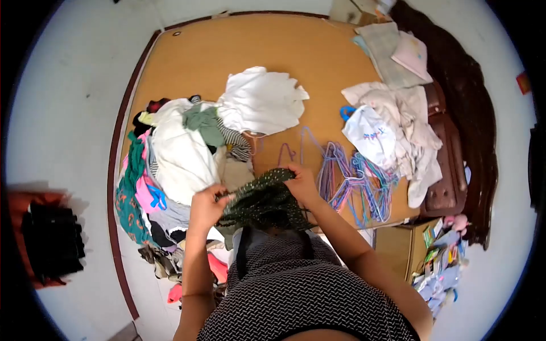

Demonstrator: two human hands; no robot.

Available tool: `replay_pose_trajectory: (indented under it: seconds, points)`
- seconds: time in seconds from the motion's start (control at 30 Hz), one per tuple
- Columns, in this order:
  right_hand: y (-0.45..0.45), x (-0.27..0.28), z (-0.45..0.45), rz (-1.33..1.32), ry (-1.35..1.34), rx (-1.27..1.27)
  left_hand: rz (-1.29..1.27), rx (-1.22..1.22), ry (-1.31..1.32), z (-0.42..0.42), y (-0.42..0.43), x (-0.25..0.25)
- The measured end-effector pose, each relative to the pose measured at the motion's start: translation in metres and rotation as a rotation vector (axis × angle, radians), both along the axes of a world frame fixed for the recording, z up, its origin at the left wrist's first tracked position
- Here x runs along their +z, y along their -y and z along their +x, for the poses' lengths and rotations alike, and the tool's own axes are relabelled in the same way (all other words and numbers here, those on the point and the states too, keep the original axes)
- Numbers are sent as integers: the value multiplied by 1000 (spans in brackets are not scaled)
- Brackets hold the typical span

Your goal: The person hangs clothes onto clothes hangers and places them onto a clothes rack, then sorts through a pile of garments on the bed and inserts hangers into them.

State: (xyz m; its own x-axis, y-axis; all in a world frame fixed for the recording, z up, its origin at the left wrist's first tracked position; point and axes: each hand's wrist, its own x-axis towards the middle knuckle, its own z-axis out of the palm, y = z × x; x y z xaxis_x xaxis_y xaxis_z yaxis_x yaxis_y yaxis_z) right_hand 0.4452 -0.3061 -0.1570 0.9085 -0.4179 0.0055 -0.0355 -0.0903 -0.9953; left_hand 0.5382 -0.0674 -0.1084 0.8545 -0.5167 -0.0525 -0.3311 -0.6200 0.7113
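- A wide bed with a bare tan top [318, 54] carries the things.
- On its left part lies a high heap of mixed clothes [185, 150], with white, green, pink and striped pieces tangled together.
- A white garment [261, 102] spreads flat beyond the heap, its near left side meeting it.
- A dense cluster of blue, purple and pink hangers [347, 184] lies near the front edge, right of the middle.
- Just left of the cluster lies a loose purple hanger [287, 152].
- Crumpled beige cloth [418, 136] covers the right side, near the dark headboard [469, 102].
- At the far right corner lies a greyish pillow [378, 51].
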Motion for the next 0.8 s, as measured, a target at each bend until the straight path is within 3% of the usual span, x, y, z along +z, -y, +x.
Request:
replay_pose_trajectory:
  seconds: [0.07,0.27,0.33,0.37,0.4,0.47,0.53,0.6,0.63,0.7,0.8]
  points:
    - [21,-11,-18,-203,-127,43,263,-112,115,-12,-7,-22]
    - [57,-60,-71,10,-292,38,553,104,82,-34,-18,-43]
    - [70,-87,-75,-140,-402,263,12,158,-365,-40,-20,-60]
    - [76,-101,-77,-129,-397,259,-237,199,-597,-43,-17,-68]
    - [82,-122,-80,13,-400,293,-414,363,-797,-51,-2,-54]
    - [97,-165,-80,167,-395,330,-656,568,-938,-66,28,-27]
    - [110,-210,-79,355,-678,36,-782,610,-956,-75,29,-34]
    - [129,-262,-79,243,-705,32,-816,557,-925,-80,24,-54]
    - [136,-284,-77,263,-707,44,-764,694,-939,-86,26,-52]
    - [147,-321,-71,-9,-825,-38,-680,927,-962,-99,21,-55]
    - [159,-364,-62,-162,-935,-21,-588,948,-897,-121,8,-51]
